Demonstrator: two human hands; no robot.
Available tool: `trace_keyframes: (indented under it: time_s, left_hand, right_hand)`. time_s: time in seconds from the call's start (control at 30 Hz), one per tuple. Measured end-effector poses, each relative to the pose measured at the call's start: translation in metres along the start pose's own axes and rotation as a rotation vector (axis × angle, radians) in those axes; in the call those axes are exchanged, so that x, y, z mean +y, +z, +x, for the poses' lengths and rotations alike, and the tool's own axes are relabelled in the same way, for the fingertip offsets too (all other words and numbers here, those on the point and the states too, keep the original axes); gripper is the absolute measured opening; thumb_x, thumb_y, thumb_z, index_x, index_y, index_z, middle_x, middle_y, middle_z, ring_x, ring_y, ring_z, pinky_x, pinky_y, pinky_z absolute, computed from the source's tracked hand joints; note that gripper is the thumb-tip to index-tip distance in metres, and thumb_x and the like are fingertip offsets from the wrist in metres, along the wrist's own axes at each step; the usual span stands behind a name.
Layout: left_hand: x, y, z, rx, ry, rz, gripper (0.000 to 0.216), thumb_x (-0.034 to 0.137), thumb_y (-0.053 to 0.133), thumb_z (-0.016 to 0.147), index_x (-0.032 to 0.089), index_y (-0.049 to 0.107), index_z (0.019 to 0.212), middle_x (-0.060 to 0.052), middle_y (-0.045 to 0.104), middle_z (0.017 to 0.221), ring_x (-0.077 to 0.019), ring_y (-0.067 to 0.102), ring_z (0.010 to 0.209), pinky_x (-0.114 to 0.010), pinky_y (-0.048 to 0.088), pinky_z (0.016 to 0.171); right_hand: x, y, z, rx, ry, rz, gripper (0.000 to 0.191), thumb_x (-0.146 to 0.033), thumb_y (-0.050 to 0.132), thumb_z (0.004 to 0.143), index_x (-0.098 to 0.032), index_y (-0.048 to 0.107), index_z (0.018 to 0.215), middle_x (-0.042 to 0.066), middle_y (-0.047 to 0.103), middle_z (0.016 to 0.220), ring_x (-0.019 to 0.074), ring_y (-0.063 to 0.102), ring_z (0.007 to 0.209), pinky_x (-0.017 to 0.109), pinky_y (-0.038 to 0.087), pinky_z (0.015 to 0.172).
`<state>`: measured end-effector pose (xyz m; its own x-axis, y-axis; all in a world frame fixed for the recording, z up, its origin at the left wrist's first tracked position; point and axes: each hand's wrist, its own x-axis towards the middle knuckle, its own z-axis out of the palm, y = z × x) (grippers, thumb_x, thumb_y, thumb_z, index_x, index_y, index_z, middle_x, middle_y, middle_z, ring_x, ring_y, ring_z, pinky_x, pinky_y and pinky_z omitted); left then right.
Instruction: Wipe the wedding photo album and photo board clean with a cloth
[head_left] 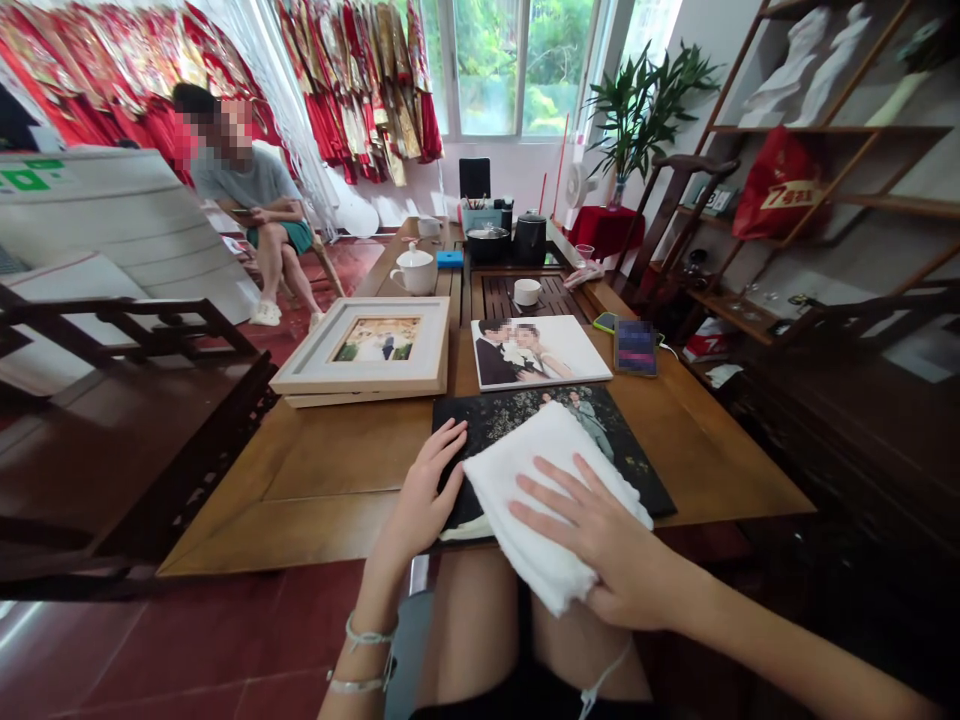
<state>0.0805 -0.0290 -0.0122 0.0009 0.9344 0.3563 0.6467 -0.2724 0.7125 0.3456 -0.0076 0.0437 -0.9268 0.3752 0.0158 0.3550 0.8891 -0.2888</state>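
A dark photo panel lies at the table's near edge, showing two people in light clothes among pale blossoms. My left hand rests on its left side, fingers stretched out flat on the surface. Over the panel's middle and front edge lies a folded white towel. My right hand presses on this towel with its fingers spread across the top; the thumb seems tucked at the towel's near edge. Part of the panel is hidden beneath the towel. Just behind it lies a white-edged wedding photo panel.
Stacked wooden picture frames are at the left. Two phones, one a propped dark phone, stand at the right. Farther back are a white lidded teapot, a small cup and a black kettle. A seated person is at the far left.
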Motion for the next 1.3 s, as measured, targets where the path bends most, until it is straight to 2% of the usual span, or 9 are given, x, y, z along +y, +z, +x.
trace_keyframes:
  time_s: [0.2,0.37,0.47,0.63,0.8,0.9,0.97,1.1,1.3]
  left_hand:
    - [0.002,0.000,0.000,-0.004,-0.014,0.014,0.039,0.028,0.045,0.097,0.020,0.056,0.133,-0.010,0.049,0.147,-0.0234,0.035,0.143,-0.050,0.028,0.119]
    - [0.000,0.000,0.000,0.010,-0.001,0.004,0.038,0.027,0.045,0.097,0.022,0.056,0.133,-0.010,0.049,0.146,-0.0231,0.035,0.143,-0.051,0.029,0.118]
    - [-0.002,0.001,0.000,0.014,0.008,-0.002,0.038,0.027,0.045,0.097,0.021,0.056,0.132,-0.010,0.050,0.146,-0.0233,0.036,0.143,-0.052,0.029,0.118]
    - [0.000,0.000,0.001,0.018,-0.008,-0.003,0.038,0.029,0.045,0.097,0.019,0.057,0.132,-0.012,0.050,0.146,-0.0232,0.036,0.143,-0.051,0.029,0.118]
    - [0.001,0.000,0.001,0.010,-0.013,-0.006,0.038,0.028,0.045,0.096,0.022,0.057,0.132,-0.010,0.050,0.146,-0.0236,0.036,0.143,-0.052,0.029,0.118]
    - [0.001,0.000,0.001,0.011,-0.013,0.004,0.038,0.028,0.045,0.096,0.021,0.057,0.132,-0.010,0.050,0.146,-0.0238,0.036,0.143,-0.051,0.029,0.118]
    - [0.001,0.000,0.001,0.007,-0.009,0.012,0.038,0.028,0.045,0.096,0.021,0.057,0.132,-0.010,0.050,0.146,-0.0236,0.036,0.143,-0.051,0.029,0.118]
    - [0.001,-0.001,0.001,0.001,-0.004,0.022,0.038,0.028,0.045,0.097,0.020,0.057,0.132,-0.010,0.049,0.147,-0.0233,0.035,0.143,-0.050,0.029,0.119]
    - [0.001,-0.001,0.002,0.006,-0.002,0.014,0.039,0.029,0.045,0.096,0.019,0.057,0.131,-0.011,0.050,0.146,-0.0243,0.037,0.142,-0.051,0.029,0.118]
  right_hand:
    - [0.054,-0.007,-0.036,0.114,0.156,-0.046,0.090,-0.010,0.047,0.063,-0.028,0.034,0.150,0.003,0.031,0.157,0.0285,0.018,0.147,0.060,0.011,0.116]
    - [0.114,-0.016,-0.007,0.242,0.245,-0.026,0.081,-0.011,0.047,0.067,-0.026,0.042,0.146,0.005,0.038,0.154,0.0296,0.025,0.144,0.062,0.014,0.115]
    - [0.133,-0.020,0.018,0.263,0.315,-0.039,0.072,-0.014,0.047,0.073,-0.024,0.043,0.145,0.008,0.039,0.153,0.0320,0.027,0.143,0.065,0.017,0.112]
    - [0.117,-0.015,0.022,0.256,0.337,-0.083,0.076,-0.012,0.046,0.071,-0.023,0.041,0.146,0.008,0.036,0.155,0.0336,0.021,0.145,0.070,0.013,0.111]
    - [0.053,0.002,-0.022,0.183,0.254,-0.114,0.094,-0.009,0.046,0.060,-0.025,0.032,0.151,0.006,0.025,0.159,0.0320,0.011,0.148,0.069,0.006,0.112]
    - [0.013,0.006,-0.044,0.073,0.103,-0.066,0.101,-0.010,0.048,0.056,-0.026,0.024,0.154,0.006,0.020,0.160,0.0349,0.007,0.148,0.069,0.001,0.112]
    - [0.001,0.005,-0.051,0.019,0.012,-0.026,0.102,-0.012,0.049,0.056,-0.027,0.023,0.154,0.006,0.021,0.160,0.0360,0.008,0.147,0.069,-0.001,0.112]
    - [0.023,-0.001,-0.049,0.034,0.006,0.005,0.095,-0.012,0.050,0.061,-0.030,0.028,0.152,0.003,0.027,0.158,0.0318,0.014,0.147,0.065,0.004,0.115]
    - [0.098,-0.010,-0.017,0.280,0.326,0.001,0.076,-0.013,0.046,0.070,-0.025,0.043,0.144,0.006,0.038,0.154,0.0296,0.025,0.145,0.064,0.014,0.114]
